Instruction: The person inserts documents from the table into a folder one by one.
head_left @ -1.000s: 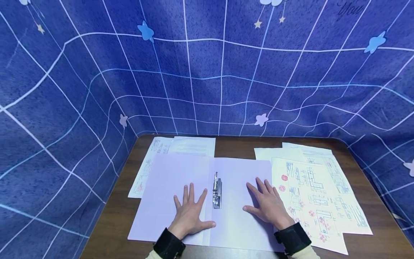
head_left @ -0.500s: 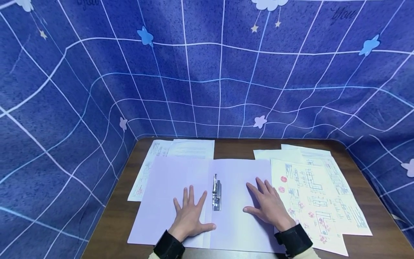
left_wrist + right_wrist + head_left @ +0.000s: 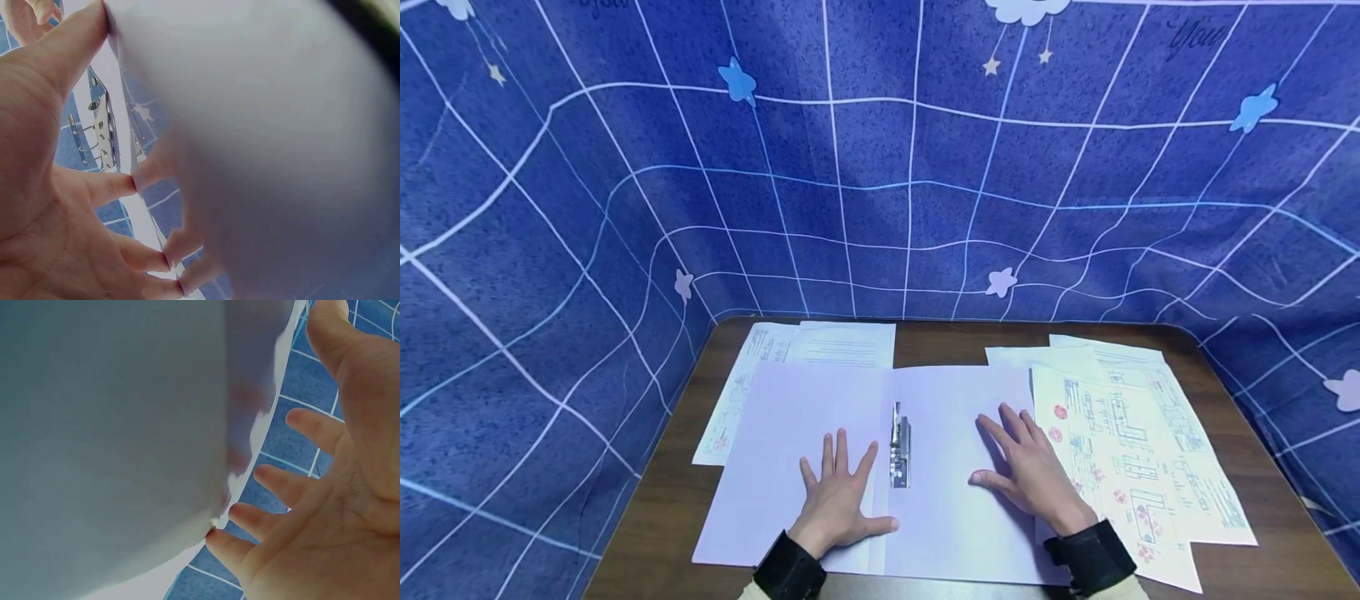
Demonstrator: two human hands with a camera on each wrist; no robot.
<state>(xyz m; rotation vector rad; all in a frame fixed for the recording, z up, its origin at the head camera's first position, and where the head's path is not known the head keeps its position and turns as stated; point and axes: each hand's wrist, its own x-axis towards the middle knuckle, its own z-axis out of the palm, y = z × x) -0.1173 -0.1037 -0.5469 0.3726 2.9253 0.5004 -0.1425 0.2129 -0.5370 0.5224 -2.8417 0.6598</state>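
Folder (image 3: 805, 408): 1. On it sits 1 metal clip (image 3: 900, 450); over it, 2 hands: left hand (image 3: 838, 510), right hand (image 3: 1033, 475). Black wristbands (image 3: 790, 568) at its near edge: 2. Paper sheets (image 3: 1150, 467): at least 2 left of folder, at least 3 right; overlap hides exact count. Fabric (image 3: 805, 200) beyond folder shows 2 blue stars (image 3: 737, 82), 3 pale stars (image 3: 1001, 282), 3 small hanging stars (image 3: 992, 65), 2 clouds (image 3: 1026, 10).

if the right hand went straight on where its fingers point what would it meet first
Likely the table past the folder, perhaps a white sheet, then the blue cloth. The right hand points forward and slightly left, passing right of the metal clip; depth is uncertain.
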